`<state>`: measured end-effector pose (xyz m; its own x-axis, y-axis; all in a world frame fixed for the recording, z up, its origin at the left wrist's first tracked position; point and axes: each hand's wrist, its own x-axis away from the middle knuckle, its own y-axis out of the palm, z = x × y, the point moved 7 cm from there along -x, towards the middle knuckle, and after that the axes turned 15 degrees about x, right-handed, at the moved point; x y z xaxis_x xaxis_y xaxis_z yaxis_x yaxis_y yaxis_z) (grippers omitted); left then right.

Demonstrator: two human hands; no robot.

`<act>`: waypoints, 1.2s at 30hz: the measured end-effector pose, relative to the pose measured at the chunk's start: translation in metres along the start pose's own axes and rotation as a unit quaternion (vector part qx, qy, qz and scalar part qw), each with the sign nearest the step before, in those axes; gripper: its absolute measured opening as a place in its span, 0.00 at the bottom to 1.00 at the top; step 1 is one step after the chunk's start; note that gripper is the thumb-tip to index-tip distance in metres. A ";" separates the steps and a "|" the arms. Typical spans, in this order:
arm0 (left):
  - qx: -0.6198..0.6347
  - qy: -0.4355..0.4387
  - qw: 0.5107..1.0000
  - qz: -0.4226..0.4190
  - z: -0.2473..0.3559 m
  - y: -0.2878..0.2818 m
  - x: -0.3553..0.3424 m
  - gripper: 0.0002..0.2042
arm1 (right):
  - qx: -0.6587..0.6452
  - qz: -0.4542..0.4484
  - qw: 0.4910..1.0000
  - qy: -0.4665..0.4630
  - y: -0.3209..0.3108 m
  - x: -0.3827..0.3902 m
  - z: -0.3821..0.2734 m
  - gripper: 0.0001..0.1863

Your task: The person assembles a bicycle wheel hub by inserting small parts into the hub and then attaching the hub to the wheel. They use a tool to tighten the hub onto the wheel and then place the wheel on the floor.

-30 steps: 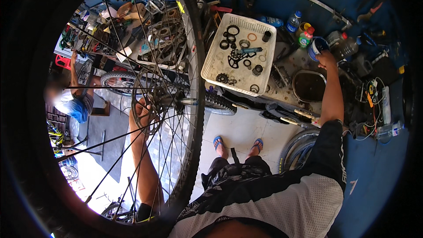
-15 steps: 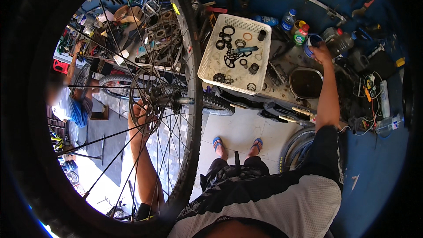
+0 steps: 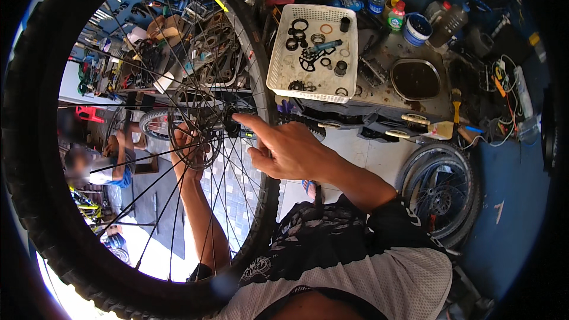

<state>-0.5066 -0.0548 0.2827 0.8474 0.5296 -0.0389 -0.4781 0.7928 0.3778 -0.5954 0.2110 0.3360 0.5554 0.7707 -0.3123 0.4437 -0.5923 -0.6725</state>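
The bicycle wheel (image 3: 29,142) stands between both hands: knobbed black rubber tyre, thin straight spokes, cylindrical hub (image 3: 229,121). Right hand (image 3: 290,151): index finger extended, tip at the hub end; thumb set apart, gap wide. Left hand (image 3: 186,141): fingers curled at the thin, round disc rotor (image 3: 203,124); spokes obscure the grip, so closure cannot be determined. Beyond the right hand: white perforated plastic tray (image 3: 284,71).
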 end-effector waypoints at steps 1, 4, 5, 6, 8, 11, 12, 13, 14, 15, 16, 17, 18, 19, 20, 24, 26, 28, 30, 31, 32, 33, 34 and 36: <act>-0.003 0.000 1.000 -0.004 0.001 0.001 -0.001 0.11 | 0.023 0.005 1.000 -0.003 0.006 -0.002 -0.001 0.38; -0.003 0.007 1.000 -0.009 0.003 0.000 -0.001 0.09 | 0.138 0.079 0.987 -0.027 0.020 -0.005 -0.014 0.36; 0.010 0.000 1.000 -0.004 0.002 -0.002 -0.001 0.10 | 0.188 0.103 0.976 -0.028 0.024 -0.005 -0.020 0.36; 0.017 -0.006 1.000 0.003 0.001 -0.005 -0.002 0.10 | 0.249 0.100 0.963 -0.020 0.029 -0.006 -0.025 0.35; 0.049 -0.020 0.999 0.013 -0.002 -0.011 -0.004 0.11 | 0.331 0.091 0.939 -0.020 0.035 -0.003 -0.034 0.35; 0.054 -0.025 0.998 0.011 -0.005 -0.019 -0.009 0.12 | 0.419 0.035 0.907 -0.016 0.038 0.002 -0.042 0.36; 0.063 -0.025 0.998 0.008 -0.007 -0.020 -0.010 0.12 | 0.428 0.024 0.903 -0.024 0.035 0.007 -0.043 0.37; 0.071 -0.024 0.997 0.006 -0.008 -0.022 -0.011 0.11 | 0.438 0.012 0.899 -0.033 0.033 0.010 -0.043 0.37; 0.080 -0.023 0.997 0.005 -0.009 -0.023 -0.012 0.11 | 0.417 0.017 0.908 -0.035 0.029 0.012 -0.042 0.38; 0.080 -0.020 0.997 0.008 -0.009 -0.024 -0.012 0.11 | 0.398 0.023 0.916 -0.039 0.026 0.012 -0.040 0.38; 0.079 -0.017 0.997 0.012 -0.010 -0.025 -0.011 0.11 | 0.378 0.028 0.924 -0.043 0.025 0.012 -0.038 0.39; 0.078 -0.015 0.997 0.016 -0.011 -0.026 -0.010 0.11 | 0.352 0.048 0.934 -0.025 0.022 0.010 -0.033 0.41; 0.083 -0.016 0.996 0.019 -0.011 -0.027 -0.009 0.11 | 0.330 0.031 0.943 -0.021 0.026 0.009 -0.029 0.41; 0.087 -0.017 0.996 0.023 -0.011 -0.027 -0.008 0.11 | 0.311 0.027 0.950 -0.020 0.029 0.008 -0.025 0.42; 0.101 -0.018 0.995 0.011 -0.011 -0.026 -0.008 0.10 | 0.301 0.018 0.953 -0.019 0.034 0.006 -0.021 0.43; 0.085 -0.029 0.996 0.014 -0.011 -0.025 -0.010 0.09 | 0.109 0.042 0.993 -0.021 0.049 0.014 -0.008 0.45; 0.100 -0.022 0.995 -0.008 -0.011 -0.021 -0.010 0.09 | -0.007 0.117 0.993 -0.032 0.048 0.016 -0.001 0.46; 0.103 -0.024 0.994 -0.015 -0.011 -0.019 -0.009 0.09 | 0.027 0.054 0.998 -0.009 0.064 0.014 0.008 0.46; 0.094 -0.032 0.995 -0.006 -0.010 -0.018 -0.008 0.09 | 0.040 0.030 0.999 -0.005 0.075 0.011 0.011 0.46; 0.089 -0.033 0.995 -0.016 -0.009 -0.016 -0.007 0.09 | 0.036 0.036 0.999 -0.012 0.080 0.008 0.010 0.46; 0.084 -0.034 0.996 -0.026 -0.008 -0.014 -0.007 0.09 | 0.034 0.041 0.998 -0.018 0.083 0.007 0.010 0.46; 0.086 -0.034 0.995 -0.038 -0.008 -0.011 -0.007 0.09 | -0.037 0.013 0.999 -0.014 0.088 0.007 0.014 0.46; 0.084 -0.035 0.995 -0.031 -0.008 -0.011 -0.008 0.09 | -0.108 -0.016 0.994 -0.009 0.092 0.008 0.018 0.46; 0.100 -0.040 0.994 -0.017 -0.010 -0.013 -0.008 0.10 | -0.187 -0.042 0.981 -0.003 0.097 0.008 0.025 0.44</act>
<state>-0.5095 -0.0658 0.2687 0.8814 0.4721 0.0151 -0.4002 0.7295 0.5547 -0.5658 0.1653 0.2514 0.5017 0.8213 -0.2716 0.7158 -0.5705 -0.4027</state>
